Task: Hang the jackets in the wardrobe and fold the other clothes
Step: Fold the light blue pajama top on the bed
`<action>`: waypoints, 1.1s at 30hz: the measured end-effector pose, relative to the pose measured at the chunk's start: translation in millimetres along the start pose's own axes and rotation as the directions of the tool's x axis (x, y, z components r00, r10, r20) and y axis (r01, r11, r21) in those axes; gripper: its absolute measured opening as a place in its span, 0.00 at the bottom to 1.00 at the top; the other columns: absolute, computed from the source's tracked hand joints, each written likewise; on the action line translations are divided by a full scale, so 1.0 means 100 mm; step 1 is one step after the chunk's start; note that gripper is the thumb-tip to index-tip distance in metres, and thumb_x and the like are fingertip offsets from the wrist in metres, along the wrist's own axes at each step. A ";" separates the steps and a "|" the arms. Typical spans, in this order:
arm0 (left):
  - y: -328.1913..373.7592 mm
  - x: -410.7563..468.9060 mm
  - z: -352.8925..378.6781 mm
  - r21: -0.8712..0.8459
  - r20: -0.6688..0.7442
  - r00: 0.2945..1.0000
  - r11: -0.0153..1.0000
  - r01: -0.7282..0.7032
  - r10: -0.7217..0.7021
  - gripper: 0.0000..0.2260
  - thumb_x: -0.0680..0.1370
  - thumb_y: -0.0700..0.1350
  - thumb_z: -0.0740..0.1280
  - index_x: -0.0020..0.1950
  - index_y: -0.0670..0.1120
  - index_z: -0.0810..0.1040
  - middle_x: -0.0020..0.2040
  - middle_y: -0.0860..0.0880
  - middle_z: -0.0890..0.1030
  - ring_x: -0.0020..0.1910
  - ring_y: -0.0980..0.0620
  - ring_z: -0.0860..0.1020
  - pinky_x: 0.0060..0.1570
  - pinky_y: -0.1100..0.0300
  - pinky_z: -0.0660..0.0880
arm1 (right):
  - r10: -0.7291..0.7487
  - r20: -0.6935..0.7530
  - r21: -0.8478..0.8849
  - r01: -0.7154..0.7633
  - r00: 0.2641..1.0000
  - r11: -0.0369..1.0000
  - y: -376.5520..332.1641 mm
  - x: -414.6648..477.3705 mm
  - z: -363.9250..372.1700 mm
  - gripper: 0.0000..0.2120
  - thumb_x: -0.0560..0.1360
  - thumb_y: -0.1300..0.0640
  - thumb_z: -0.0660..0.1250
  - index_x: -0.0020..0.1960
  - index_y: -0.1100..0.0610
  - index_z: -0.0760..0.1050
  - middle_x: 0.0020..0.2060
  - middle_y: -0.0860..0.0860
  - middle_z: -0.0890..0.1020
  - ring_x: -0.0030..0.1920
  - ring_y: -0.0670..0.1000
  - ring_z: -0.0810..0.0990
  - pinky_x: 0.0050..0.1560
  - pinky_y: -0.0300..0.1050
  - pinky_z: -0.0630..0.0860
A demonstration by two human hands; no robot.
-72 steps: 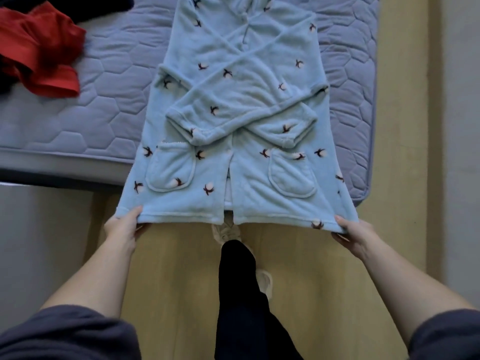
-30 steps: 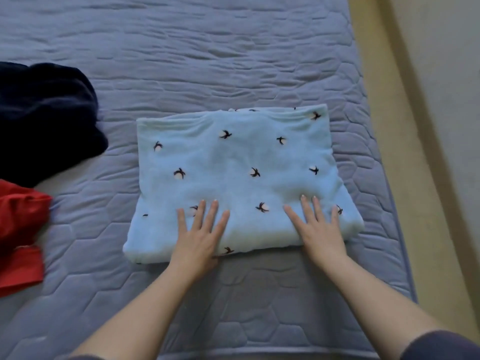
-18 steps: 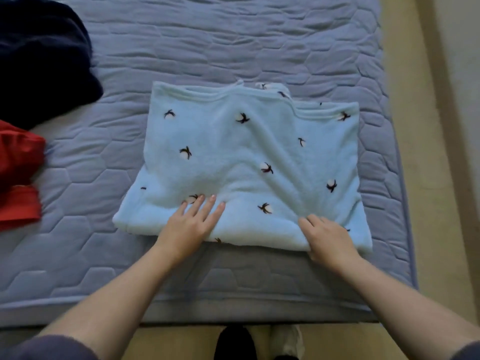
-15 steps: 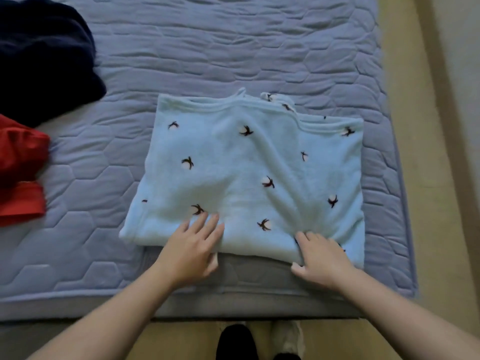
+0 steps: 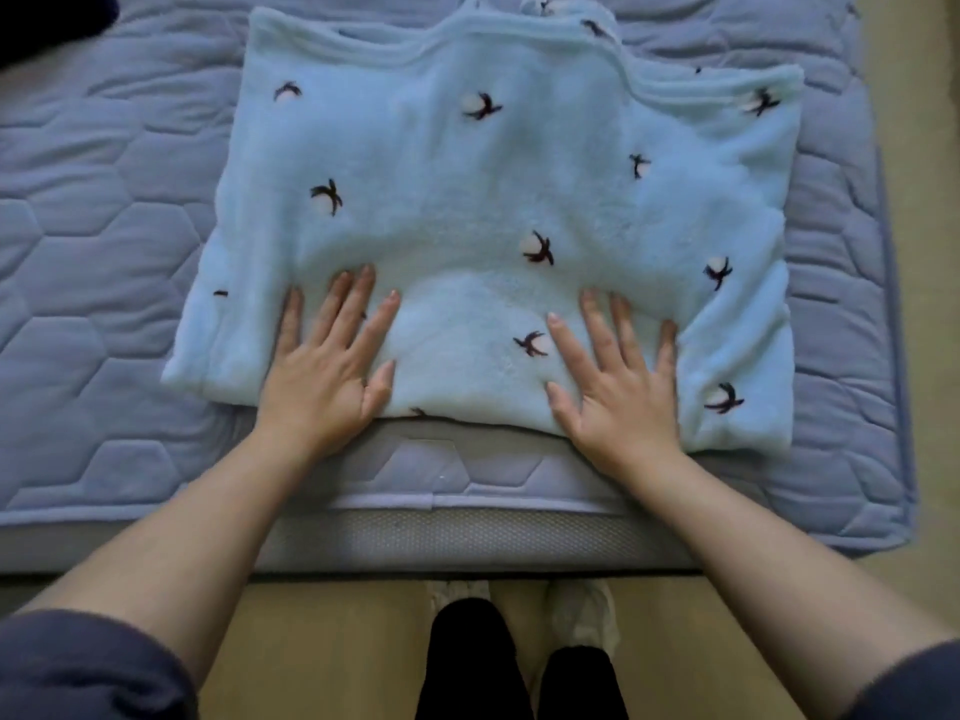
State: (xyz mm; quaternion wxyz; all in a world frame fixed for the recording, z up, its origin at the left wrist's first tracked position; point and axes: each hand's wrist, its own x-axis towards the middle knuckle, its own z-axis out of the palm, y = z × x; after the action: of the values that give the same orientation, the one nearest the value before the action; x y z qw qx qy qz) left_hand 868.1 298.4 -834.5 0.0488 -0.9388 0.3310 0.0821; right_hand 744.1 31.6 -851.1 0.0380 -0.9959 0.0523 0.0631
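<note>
**Both palms flat on the folded robe**

Robe (image 5: 493,200): pale blue fleece with small dark sprig motifs and white tufts, folded to a rough rectangle. It lies on the mattress (image 5: 104,252), near the front edge and nearer the right side. The near fold sits just back from the mattress lip. The far edge is uneven: a trimmed hem steps down toward the right, and a bit of an inner layer pokes out at the top.

Left hand (image 5: 324,366): released, grasping nothing. Fingers straight and slightly spread, palm down on the robe's near-left part, heel at the near fold.

Right hand (image 5: 618,387): likewise released. Fingers fanned, palm down on the near-right part. A shallow ridge of fleece arcs just ahead of both sets of fingertips.

Mattress: blue-grey quilted cover with hexagon stitching, and a grey mesh side panel under the front edge.

Dark cloth (image 5: 47,23): on the mattress at the far-left corner of view, well apart from the robe.

Floor (image 5: 337,646): tan. Legs (image 5: 467,662) in black and pale footwear (image 5: 582,610) stand at the mattress side. Dark sleeves (image 5: 78,667) sit above bare forearms.
</note>
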 end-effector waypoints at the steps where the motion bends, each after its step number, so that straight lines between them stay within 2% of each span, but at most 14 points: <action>1: -0.09 -0.09 0.01 0.008 0.014 1.000 1.000 0.026 -0.026 0.29 0.77 0.56 0.50 0.77 0.48 0.57 0.77 0.44 0.56 0.76 0.45 0.56 0.72 0.41 0.44 | 0.027 0.022 -0.011 -0.026 0.999 1.000 0.09 -0.09 0.00 0.31 0.75 0.39 0.52 0.76 0.45 0.55 0.76 0.53 0.57 0.75 0.56 0.54 0.70 0.66 0.44; 5: -0.32 -0.43 -0.11 -0.089 0.106 0.967 0.966 0.242 -0.233 0.30 0.76 0.57 0.50 0.77 0.47 0.58 0.77 0.39 0.55 0.75 0.38 0.55 0.71 0.39 0.50 | 0.251 0.106 0.022 -0.254 0.962 0.967 0.27 -0.39 -0.20 0.31 0.75 0.38 0.49 0.76 0.47 0.55 0.77 0.55 0.55 0.76 0.57 0.52 0.68 0.72 0.49; 7: -0.34 -0.45 -0.28 -0.158 0.125 0.947 0.936 0.314 -0.297 0.30 0.75 0.55 0.49 0.76 0.45 0.60 0.76 0.37 0.55 0.75 0.37 0.55 0.71 0.39 0.52 | 0.320 0.129 0.082 -0.332 0.939 0.940 0.28 -0.44 -0.39 0.32 0.76 0.37 0.46 0.77 0.49 0.51 0.77 0.54 0.49 0.77 0.56 0.46 0.69 0.71 0.46; 9: -0.28 -0.25 -0.51 -0.199 0.034 0.963 0.943 0.267 -0.266 0.29 0.75 0.53 0.50 0.74 0.43 0.62 0.76 0.37 0.56 0.75 0.38 0.55 0.70 0.38 0.51 | 0.289 0.112 0.161 -0.304 0.951 0.939 0.27 -0.30 -0.63 0.32 0.76 0.38 0.44 0.77 0.48 0.46 0.77 0.52 0.43 0.77 0.54 0.39 0.71 0.67 0.39; 10: -0.21 -0.07 -0.63 -0.219 -0.025 0.973 0.951 0.218 -0.229 0.29 0.75 0.52 0.51 0.74 0.43 0.61 0.76 0.38 0.56 0.75 0.39 0.55 0.70 0.38 0.51 | 0.238 0.072 0.186 -0.248 0.968 0.951 0.24 -0.15 -0.73 0.31 0.77 0.39 0.45 0.77 0.47 0.45 0.77 0.52 0.43 0.77 0.53 0.38 0.71 0.65 0.37; 13: 0.09 0.67 -0.88 -0.244 -0.156 0.985 0.969 0.031 -0.071 0.28 0.77 0.51 0.51 0.76 0.46 0.59 0.77 0.41 0.54 0.76 0.43 0.52 0.71 0.40 0.48 | 0.078 -0.056 0.196 -0.066 0.995 0.978 0.05 0.59 -0.88 0.30 0.77 0.43 0.48 0.77 0.49 0.51 0.78 0.53 0.49 0.77 0.55 0.44 0.71 0.63 0.38; 15: 0.29 1.11 -0.86 -0.213 -0.142 0.990 0.976 -0.047 0.016 0.28 0.77 0.53 0.49 0.77 0.49 0.57 0.78 0.44 0.53 0.77 0.44 0.52 0.72 0.40 0.46 | 0.038 -0.055 0.183 -0.027 0.998 0.983 -0.07 1.08 -0.79 0.30 0.76 0.44 0.48 0.77 0.50 0.54 0.77 0.53 0.53 0.77 0.56 0.48 0.71 0.65 0.41; 19: 0.08 1.29 -0.33 -0.086 0.030 0.999 0.996 -0.017 0.020 0.29 0.77 0.57 0.45 0.77 0.51 0.57 0.77 0.44 0.57 0.76 0.44 0.57 0.72 0.43 0.49 | -0.050 0.081 0.016 0.049 0.996 0.999 0.17 1.30 -0.36 0.29 0.77 0.41 0.44 0.77 0.46 0.55 0.77 0.50 0.55 0.77 0.55 0.50 0.71 0.68 0.42; 21: -0.16 1.15 -0.13 -0.069 0.004 1.000 0.998 -0.016 0.016 0.28 0.77 0.57 0.47 0.76 0.49 0.59 0.77 0.44 0.59 0.75 0.45 0.59 0.72 0.45 0.51 | -0.042 0.080 -0.011 0.043 0.996 0.999 0.48 1.16 -0.20 0.28 0.77 0.41 0.44 0.76 0.46 0.54 0.77 0.49 0.53 0.77 0.55 0.50 0.72 0.65 0.42; 23: -0.32 1.08 -0.07 -0.068 -0.026 1.000 0.998 -0.008 0.007 0.28 0.77 0.55 0.49 0.76 0.49 0.61 0.76 0.44 0.60 0.75 0.44 0.59 0.72 0.45 0.51 | 0.045 0.059 0.013 -0.046 0.997 0.999 0.72 1.01 -0.17 0.29 0.76 0.41 0.46 0.76 0.46 0.55 0.77 0.50 0.54 0.77 0.55 0.52 0.72 0.63 0.44; 26: -0.47 0.94 -0.07 -0.119 0.007 0.978 0.971 0.209 -0.209 0.28 0.77 0.56 0.49 0.77 0.49 0.58 0.77 0.44 0.57 0.76 0.44 0.56 0.71 0.42 0.48 | 0.282 0.107 0.062 -0.290 0.953 0.955 0.90 0.84 -0.22 0.31 0.75 0.39 0.46 0.77 0.45 0.50 0.78 0.51 0.50 0.77 0.55 0.48 0.72 0.63 0.44; 29: -0.52 0.70 -0.16 -0.192 0.097 0.900 0.879 0.436 -0.425 0.29 0.78 0.57 0.48 0.78 0.48 0.53 0.78 0.41 0.54 0.75 0.41 0.54 0.71 0.41 0.51 | 0.506 0.219 0.092 -0.534 0.834 0.840 1.04 0.64 -0.36 0.29 0.79 0.41 0.47 0.78 0.46 0.45 0.78 0.53 0.47 0.77 0.56 0.46 0.73 0.63 0.46; 31: -0.51 0.51 -0.27 -0.228 0.174 0.827 0.795 0.562 -0.534 0.27 0.81 0.55 0.50 0.78 0.47 0.52 0.78 0.43 0.53 0.76 0.44 0.52 0.72 0.41 0.51 | 0.551 0.317 0.086 -0.602 0.772 0.794 1.08 0.53 -0.46 0.30 0.80 0.42 0.47 0.78 0.49 0.44 0.78 0.54 0.46 0.77 0.55 0.46 0.74 0.61 0.47; 33: -0.42 0.30 -0.38 -0.313 0.221 0.704 0.635 0.706 -0.675 0.28 0.81 0.54 0.55 0.78 0.45 0.53 0.78 0.43 0.52 0.76 0.43 0.52 0.72 0.41 0.52 | 0.563 0.393 0.045 -0.626 0.727 0.778 1.06 0.50 -0.58 0.29 0.80 0.43 0.46 0.78 0.50 0.43 0.78 0.53 0.45 0.77 0.54 0.45 0.74 0.62 0.46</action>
State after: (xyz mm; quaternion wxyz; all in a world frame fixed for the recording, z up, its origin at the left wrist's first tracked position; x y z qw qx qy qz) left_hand 922.1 307.1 -801.2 -0.0902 -0.9803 -0.0777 0.1575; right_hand 789.0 -83.6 -807.3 0.1115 -0.8898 0.3669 0.2474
